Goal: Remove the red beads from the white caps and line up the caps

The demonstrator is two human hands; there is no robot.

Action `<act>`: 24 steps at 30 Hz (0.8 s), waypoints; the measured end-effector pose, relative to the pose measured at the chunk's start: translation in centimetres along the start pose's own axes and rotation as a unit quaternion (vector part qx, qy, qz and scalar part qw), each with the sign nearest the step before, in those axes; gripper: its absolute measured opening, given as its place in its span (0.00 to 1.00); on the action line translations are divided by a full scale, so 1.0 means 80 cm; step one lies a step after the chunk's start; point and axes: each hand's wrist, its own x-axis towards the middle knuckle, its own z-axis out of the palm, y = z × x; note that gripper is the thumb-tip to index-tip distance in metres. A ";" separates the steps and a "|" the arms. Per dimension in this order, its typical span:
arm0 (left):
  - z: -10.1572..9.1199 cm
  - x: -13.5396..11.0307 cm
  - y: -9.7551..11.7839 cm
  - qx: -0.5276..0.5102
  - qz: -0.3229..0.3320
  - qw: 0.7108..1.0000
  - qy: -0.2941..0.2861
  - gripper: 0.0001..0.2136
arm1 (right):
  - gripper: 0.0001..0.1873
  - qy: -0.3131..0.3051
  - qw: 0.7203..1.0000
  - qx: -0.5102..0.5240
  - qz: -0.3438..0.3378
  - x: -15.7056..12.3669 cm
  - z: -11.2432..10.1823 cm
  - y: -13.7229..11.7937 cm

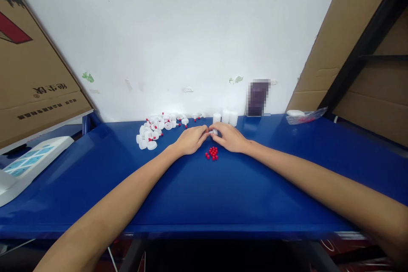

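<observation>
Near the middle of the table, my left hand (192, 139) and my right hand (232, 137) meet fingertip to fingertip. My right hand is closed around a small white plastic piece (214, 131), mostly covered by the fingers. The fingers of my left hand are pinched against its left end; whatever they grip is too small to make out. Just below the hands lies a cluster of small red caps (213, 153). Left of my left hand, white round plastic lids (148, 132) with red-tipped spouts are heaped loosely. White cylinders (225, 117) stand behind my right hand.
A blue table (204, 199) backs onto a white wall. A dark phone-like object (257, 97), pixelated, leans there. A clear plastic bag (307, 115) with a white item lies at right. A white device (35, 161) and cardboard (41, 63) stand at left.
</observation>
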 end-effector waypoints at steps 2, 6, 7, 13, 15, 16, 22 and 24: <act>0.003 0.000 -0.002 -0.002 0.014 1.000 0.006 0.15 | 0.11 0.001 1.000 -0.001 0.000 0.000 0.000 0.000; 0.007 0.000 -0.005 -0.004 0.031 0.999 0.018 0.16 | 0.11 -0.007 1.000 -0.005 -0.001 0.000 0.000 0.000; 0.007 0.000 -0.005 -0.006 0.035 0.999 0.020 0.16 | 0.11 -0.010 1.000 -0.005 -0.001 0.000 0.000 0.001; 0.007 0.006 -0.003 -0.043 0.050 0.998 -0.002 0.17 | 0.08 -0.004 1.000 0.000 -0.024 0.000 0.003 0.007; 0.008 0.007 -0.002 -0.052 0.056 0.997 0.000 0.17 | 0.07 0.004 0.999 0.009 -0.030 -0.001 0.003 0.009; 0.009 0.008 -0.002 -0.051 0.058 0.997 0.002 0.18 | 0.07 0.007 0.999 0.012 -0.033 -0.001 0.003 0.009; 0.005 0.003 -0.005 0.000 0.058 0.998 -0.011 0.21 | 0.07 0.014 0.999 0.013 -0.033 -0.003 -0.002 0.005; 0.002 0.003 -0.005 0.009 0.050 0.998 -0.030 0.22 | 0.08 0.008 1.000 0.014 -0.019 -0.003 -0.002 0.003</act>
